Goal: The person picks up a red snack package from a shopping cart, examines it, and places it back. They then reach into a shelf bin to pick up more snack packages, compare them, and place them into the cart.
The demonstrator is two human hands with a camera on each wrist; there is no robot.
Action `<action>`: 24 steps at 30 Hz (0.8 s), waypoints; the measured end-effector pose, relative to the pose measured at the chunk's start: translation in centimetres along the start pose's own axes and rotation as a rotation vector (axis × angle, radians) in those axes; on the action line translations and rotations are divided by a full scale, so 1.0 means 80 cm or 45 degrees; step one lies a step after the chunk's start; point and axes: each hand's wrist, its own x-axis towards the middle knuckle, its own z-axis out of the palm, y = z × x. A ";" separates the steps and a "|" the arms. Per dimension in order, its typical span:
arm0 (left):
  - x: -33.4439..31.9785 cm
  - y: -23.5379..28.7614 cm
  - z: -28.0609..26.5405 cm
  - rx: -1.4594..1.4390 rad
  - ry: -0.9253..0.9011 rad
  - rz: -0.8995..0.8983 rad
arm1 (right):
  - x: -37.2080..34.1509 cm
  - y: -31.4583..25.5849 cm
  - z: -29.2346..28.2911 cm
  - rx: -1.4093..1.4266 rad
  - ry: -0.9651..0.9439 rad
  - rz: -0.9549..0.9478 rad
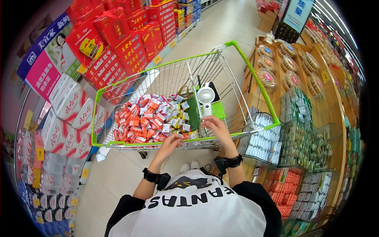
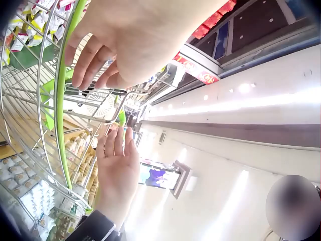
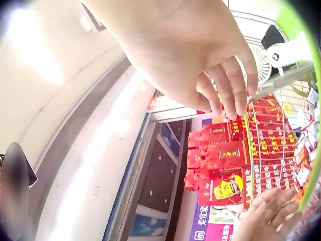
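Both hands are held over the near rim of a shopping cart [image 1: 272, 125] with green edging. The left hand [image 1: 169, 147] has loosely bent fingers near the pile of small orange, white and yellow packets [image 1: 148, 118]. To its right the right hand [image 1: 216, 128], fingers relaxed, hovers just below a white handheld fan [image 1: 206, 96]. The fan lies with a dark phone [image 1: 215, 90] by a green bag [image 1: 193, 112]. Neither hand appears to hold anything; in the left wrist view the right hand [image 2: 118, 170] shows an empty palm.
Red boxed drinks [image 1: 130, 55] are stacked beyond the cart at the left, with white cartons [image 1: 65, 134] nearer. Wooden shelving [image 1: 256, 51] along the right side carries round clear tubs [image 1: 267, 78] and bins of wrapped packets [image 1: 262, 138]. Tiled floor [image 1: 213, 29] runs between them.
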 end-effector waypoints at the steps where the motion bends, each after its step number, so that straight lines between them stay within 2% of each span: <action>1: 0.005 -0.001 0.002 0.029 -0.033 0.001 | -0.005 -0.002 -0.011 0.003 0.032 -0.009; 5: 0.026 0.001 0.017 -0.031 -0.195 0.066 | -0.033 -0.021 -0.052 -0.028 0.273 -0.027; 7: 0.037 0.005 0.029 0.001 -0.251 0.034 | -0.052 -0.030 -0.069 -0.068 0.446 -0.057; 11: 0.058 0.018 0.056 0.068 -0.453 0.055 | -0.093 -0.044 -0.102 -0.020 0.685 -0.107; 13: 0.066 0.024 0.073 0.045 -0.524 -0.007 | -0.117 -0.048 -0.123 -0.004 0.766 -0.128; 17: 0.086 0.024 0.101 0.029 -0.711 0.065 | -0.184 -0.047 -0.180 -0.242 1.124 -0.274; 21: 0.095 0.028 0.126 0.022 -0.847 -0.008 | -0.275 -0.079 -0.198 -0.233 1.588 -0.288; 24: 0.096 0.041 0.149 0.091 -0.935 -0.071 | -0.339 -0.091 -0.195 -0.271 1.839 -0.309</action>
